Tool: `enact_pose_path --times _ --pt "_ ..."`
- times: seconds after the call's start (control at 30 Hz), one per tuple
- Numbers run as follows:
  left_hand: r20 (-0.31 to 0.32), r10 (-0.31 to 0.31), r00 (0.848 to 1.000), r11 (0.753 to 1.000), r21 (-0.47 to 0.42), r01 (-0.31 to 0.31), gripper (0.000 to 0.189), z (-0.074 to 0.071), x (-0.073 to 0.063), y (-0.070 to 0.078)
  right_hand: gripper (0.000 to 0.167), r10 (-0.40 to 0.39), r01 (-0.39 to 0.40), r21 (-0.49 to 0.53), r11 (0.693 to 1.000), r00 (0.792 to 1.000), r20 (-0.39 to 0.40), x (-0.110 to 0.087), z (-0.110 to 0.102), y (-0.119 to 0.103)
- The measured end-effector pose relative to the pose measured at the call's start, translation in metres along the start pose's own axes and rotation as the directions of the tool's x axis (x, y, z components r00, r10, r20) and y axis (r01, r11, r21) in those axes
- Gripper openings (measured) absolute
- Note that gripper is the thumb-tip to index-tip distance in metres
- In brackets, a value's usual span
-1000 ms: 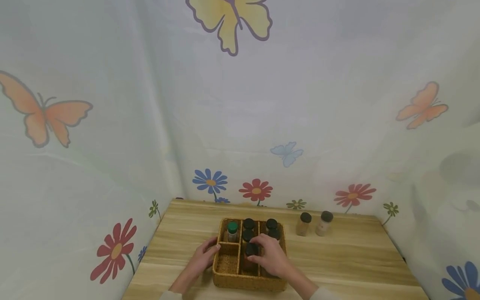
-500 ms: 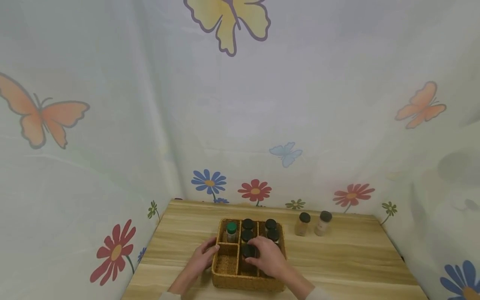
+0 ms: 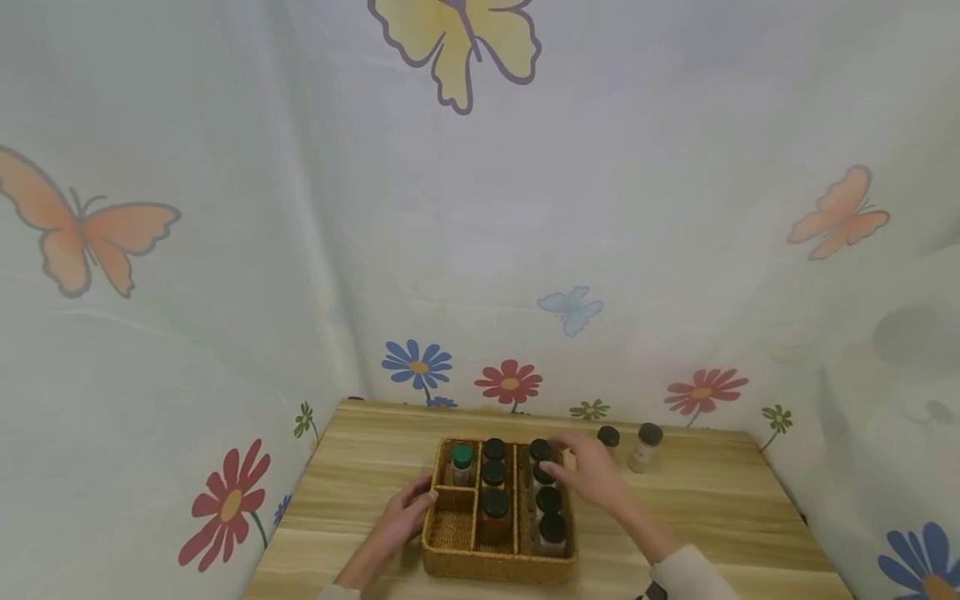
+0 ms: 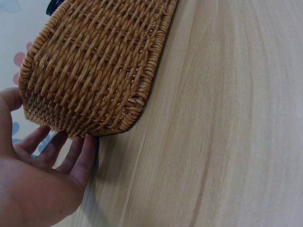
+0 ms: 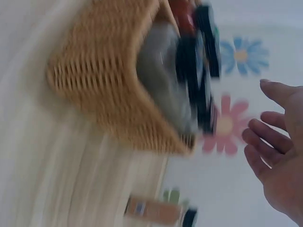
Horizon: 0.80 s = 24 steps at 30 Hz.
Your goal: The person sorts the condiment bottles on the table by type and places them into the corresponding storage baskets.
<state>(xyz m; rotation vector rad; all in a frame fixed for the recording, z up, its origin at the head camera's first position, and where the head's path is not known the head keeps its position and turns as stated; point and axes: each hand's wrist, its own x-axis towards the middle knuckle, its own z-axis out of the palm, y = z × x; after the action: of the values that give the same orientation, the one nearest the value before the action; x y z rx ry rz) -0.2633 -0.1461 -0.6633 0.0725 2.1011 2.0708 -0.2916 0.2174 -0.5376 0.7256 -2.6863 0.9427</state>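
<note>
A wicker basket (image 3: 495,567) with compartments stands on the table. My left hand (image 3: 408,508) is at its left side; in the left wrist view the fingertips (image 4: 85,156) touch the woven wall and the thumb reaches the rim. My right hand (image 3: 592,471) is over the basket's back right edge, fingers relaxed, nothing held; the right wrist view shows it apart from the jars. Three black-lidded jars stand in the middle compartment, the front one (image 3: 495,517) reddish. Several black-lidded jars (image 3: 552,533) line the right compartment. A green-lidded jar (image 3: 462,467) sits at back left.
Behind the right hand a black-lidded spice jar (image 3: 608,436) is partly hidden; the right wrist view shows a jar with brown contents (image 5: 154,210). A paler jar (image 3: 646,450) stands beside it on the wooden table (image 3: 697,517). A flowered curtain (image 3: 480,250) closes off the back.
My right hand has let go of the front jar in the middle compartment and moved right and back, uncovering the right row of jars. My left hand has stayed at the basket.
</note>
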Motion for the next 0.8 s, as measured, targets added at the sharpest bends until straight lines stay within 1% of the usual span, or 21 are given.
enact_pose_path --times 0.07,0.13,0.23,0.3,0.43,0.57,0.8 --pt "-0.001 -0.002 1.0 1.0 0.003 0.002 0.068 0.0 0.0 0.001 0.044 0.053 -0.054 -0.018 0.998 0.998 -0.039 0.003 -0.01 0.018" --pt "-0.004 -0.006 1.0 1.0 0.007 0.006 0.069 0.0 -0.001 0.002 0.049 0.085 -0.087 -0.033 0.996 0.995 -0.051 0.006 -0.018 0.035" --pt "-0.008 -0.014 1.0 1.0 0.009 0.014 0.069 0.0 -0.001 0.001 0.059 0.12 -0.122 -0.068 0.99 0.992 -0.038 0.007 -0.028 0.056" --pt "-0.006 -0.011 1.0 1.0 0.015 0.011 0.069 0.0 0.0 0.0 0.065 0.139 -0.14 -0.091 0.986 0.99 -0.022 0.005 -0.033 0.066" --pt "-0.006 -0.014 1.0 0.999 0.03 0.015 0.07 -0.002 0.002 -0.001 0.074 0.192 -0.19 -0.118 0.975 0.981 0.01 0.003 -0.038 0.079" --pt "-0.012 -0.027 1.0 0.999 0.026 0.027 0.072 -0.002 0.002 -0.002 0.078 0.224 -0.216 -0.128 0.968 0.974 0.047 0.002 -0.036 0.089" --pt "-0.003 -0.02 1.0 1.0 0.001 0.02 0.071 -0.001 -0.001 -0.001 0.08 0.225 -0.215 -0.116 0.97 0.97 0.087 -0.002 -0.031 0.101"
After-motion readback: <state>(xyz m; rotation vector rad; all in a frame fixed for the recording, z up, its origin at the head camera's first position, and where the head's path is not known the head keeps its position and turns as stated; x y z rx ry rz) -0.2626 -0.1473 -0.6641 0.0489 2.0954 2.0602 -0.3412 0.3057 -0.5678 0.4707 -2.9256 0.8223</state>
